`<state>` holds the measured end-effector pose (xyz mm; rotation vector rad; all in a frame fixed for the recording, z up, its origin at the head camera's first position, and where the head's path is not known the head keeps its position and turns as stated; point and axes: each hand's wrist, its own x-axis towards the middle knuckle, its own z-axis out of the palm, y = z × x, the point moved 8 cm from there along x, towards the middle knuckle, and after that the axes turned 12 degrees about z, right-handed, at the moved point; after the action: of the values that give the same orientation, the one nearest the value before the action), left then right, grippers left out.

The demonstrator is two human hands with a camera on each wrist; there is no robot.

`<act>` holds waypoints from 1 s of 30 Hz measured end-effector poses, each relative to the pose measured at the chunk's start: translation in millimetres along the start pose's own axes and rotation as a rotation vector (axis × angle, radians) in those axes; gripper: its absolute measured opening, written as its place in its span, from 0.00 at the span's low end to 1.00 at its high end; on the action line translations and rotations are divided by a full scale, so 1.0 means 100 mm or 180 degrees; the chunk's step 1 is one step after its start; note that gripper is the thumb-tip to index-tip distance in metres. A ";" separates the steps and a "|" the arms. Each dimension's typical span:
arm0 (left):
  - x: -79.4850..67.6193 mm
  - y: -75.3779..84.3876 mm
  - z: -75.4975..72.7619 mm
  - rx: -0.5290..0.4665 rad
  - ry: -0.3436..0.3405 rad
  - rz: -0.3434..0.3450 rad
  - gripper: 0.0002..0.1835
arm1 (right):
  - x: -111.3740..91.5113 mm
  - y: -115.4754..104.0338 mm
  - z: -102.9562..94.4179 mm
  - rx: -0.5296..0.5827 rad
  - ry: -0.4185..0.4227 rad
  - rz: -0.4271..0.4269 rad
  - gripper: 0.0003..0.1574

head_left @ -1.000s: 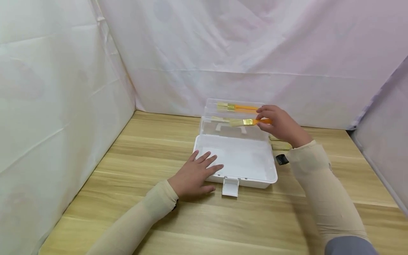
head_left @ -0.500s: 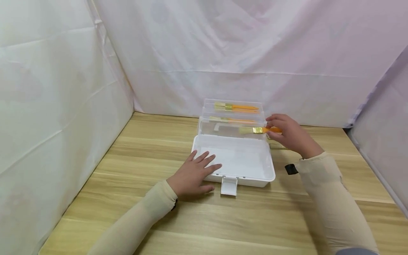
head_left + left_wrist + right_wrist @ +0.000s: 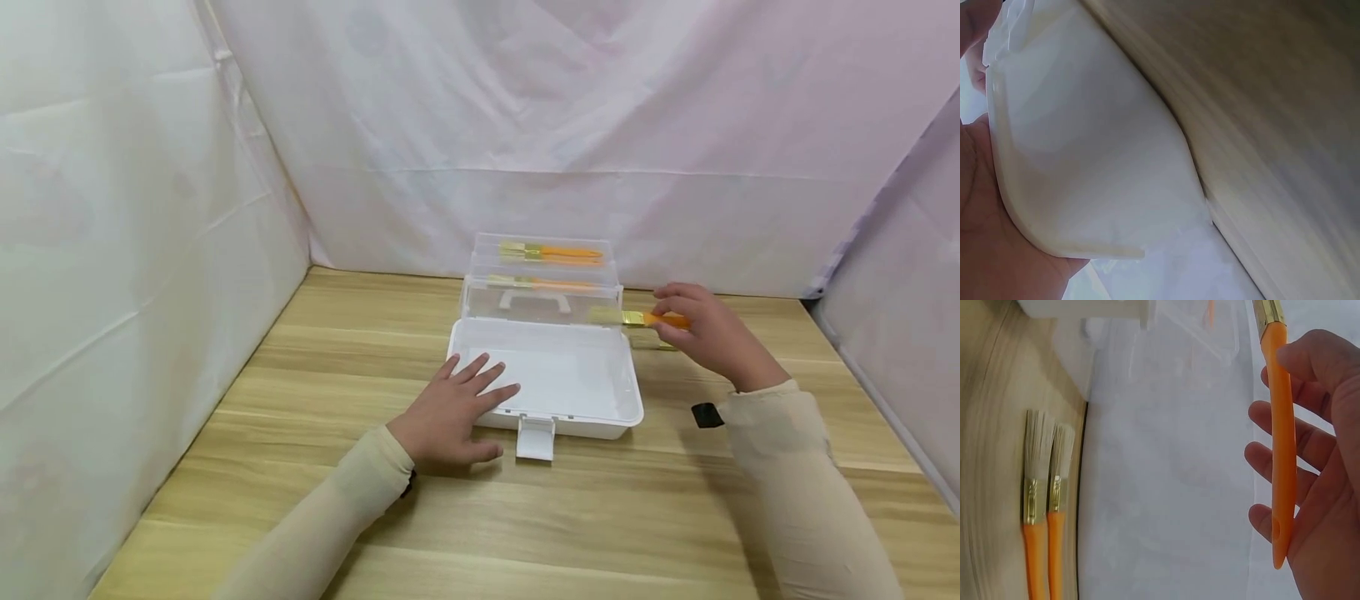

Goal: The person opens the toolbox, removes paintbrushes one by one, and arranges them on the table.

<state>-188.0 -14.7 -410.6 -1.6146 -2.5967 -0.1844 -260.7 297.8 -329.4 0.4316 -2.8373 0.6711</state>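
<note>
Left hand (image 3: 450, 417), fingers wide, over near-left corner of white box (image 3: 581, 429), mid-frame, probably steadying it. Right hand (image 3: 705, 333) pinches brush (image 3: 634, 318) by handle (image 3: 1282, 444), right of center, guess to spare bristles (image 3: 604, 315).

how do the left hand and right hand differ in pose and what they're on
The left hand has its fingers spread, while the right hand has its fingers bent.
The left hand rests on the near left corner of the open white box; the right hand holds an orange-handled paintbrush in the air, right of the box.
Both come out of beige sleeves.
</note>
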 end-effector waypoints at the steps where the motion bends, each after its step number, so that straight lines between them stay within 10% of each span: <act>1: 0.00 0.01 0.00 -0.0011 -0.0007 0.0006 0.42 | -0.03 0.02 -0.01 -0.0010 0.0023 -0.0004 0.08; 30: -0.01 0.00 -0.03 -0.0062 -0.0006 0.0023 0.42 | -0.43 0.99 0.09 -0.0151 -0.0122 0.0390 0.04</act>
<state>-187.3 -15.8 -407.9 -1.6310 -2.5982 -0.2082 -252.9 388.2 -387.9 0.2677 -2.9282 0.6220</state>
